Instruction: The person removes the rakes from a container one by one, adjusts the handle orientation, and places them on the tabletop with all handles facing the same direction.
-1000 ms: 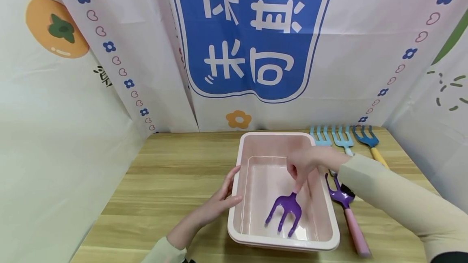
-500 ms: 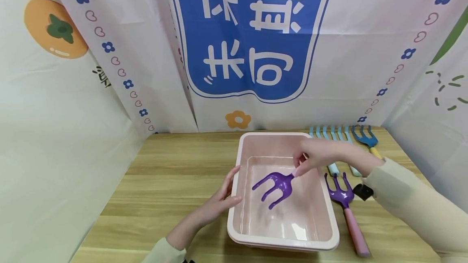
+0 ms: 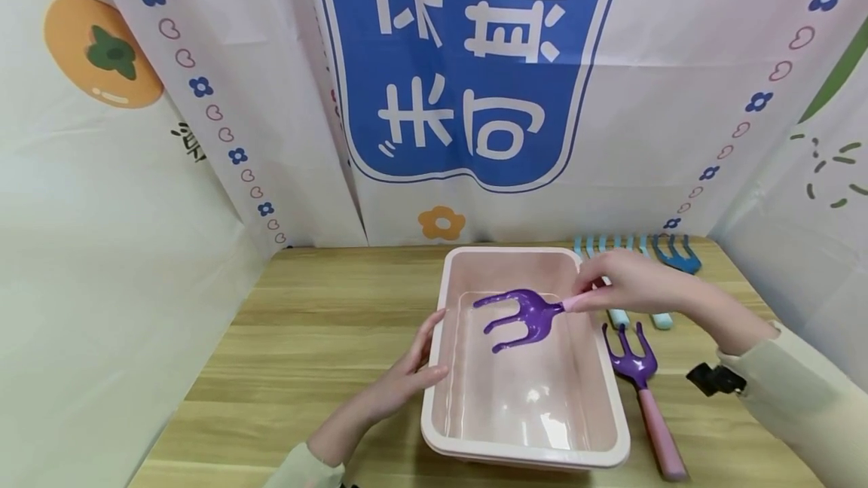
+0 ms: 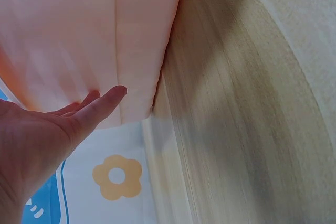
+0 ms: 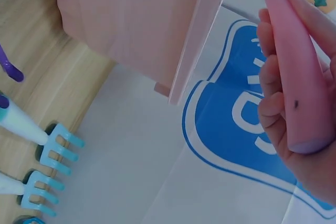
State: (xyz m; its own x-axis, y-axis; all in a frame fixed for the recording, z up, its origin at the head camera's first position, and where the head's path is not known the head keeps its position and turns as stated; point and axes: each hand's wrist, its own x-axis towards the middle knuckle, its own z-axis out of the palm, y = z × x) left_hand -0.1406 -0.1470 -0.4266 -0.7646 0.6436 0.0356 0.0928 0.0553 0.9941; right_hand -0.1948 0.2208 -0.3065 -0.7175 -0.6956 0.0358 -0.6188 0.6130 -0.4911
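My right hand [image 3: 634, 285] grips the pink handle [image 5: 302, 72] of a small purple garden fork [image 3: 525, 316]. The fork hangs over the pale pink plastic bin [image 3: 525, 454], its three tines pointing left. In the right wrist view the fingers wrap round the handle, whose butt end shows below. My left hand [image 3: 407, 375] rests against the bin's left side, fingers fairly straight; the left wrist view shows its fingertips [image 4: 116, 94] touching the outer wall. A second purple fork with a pink handle [image 3: 659, 431] lies on the table, just right of the bin.
Two light blue rakes [image 5: 58, 148] lie behind the right forearm, partly hidden in the head view. A dark blue fork [image 3: 678, 258] lies at the back right. Wood-grain table [image 3: 312, 322] stretches left of the bin, and a printed cloth [image 3: 488, 209] hangs behind.
My right hand has lifted the purple fork up and to the right out of the bin's depth, turning its tines from downward to leftward. The left hand and bin stay put.
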